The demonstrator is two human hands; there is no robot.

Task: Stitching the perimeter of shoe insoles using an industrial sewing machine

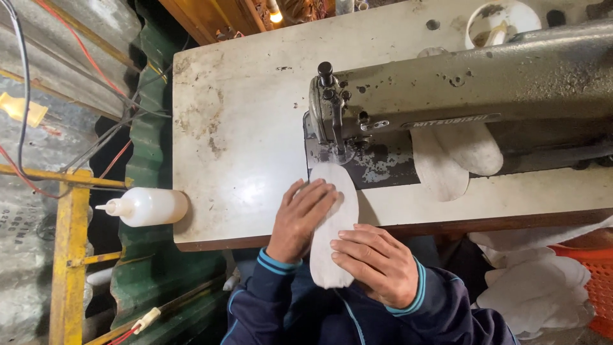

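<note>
Where the tabletop (pixel 242 128) runs out at its left edge, a white squeeze bottle (pixel 148 206) lies on its side, nozzle pointing left, tucked against the near-left corner. Yellow metal frame (pixel 70 243) and green corrugated sheet (pixel 150 140) stand beyond it. Left hand (pixel 300 217): fingers spread flat, pressing on a white sole-shaped fabric piece (pixel 332 223). Piece lies lengthwise across the near edge, far tip under the needle of the grey sewing machine (pixel 460 83), near end overhanging toward the lap. Right hand (pixel 377 262): fingers half curled, resting on the piece's near end, thumb side down (grip underneath not visible). More white pieces (pixel 453 160) sit under the machine arm. Stack of similar white cut-outs (pixel 543 287) beside an orange crate (pixel 597 281), off the near-right corner.
</note>
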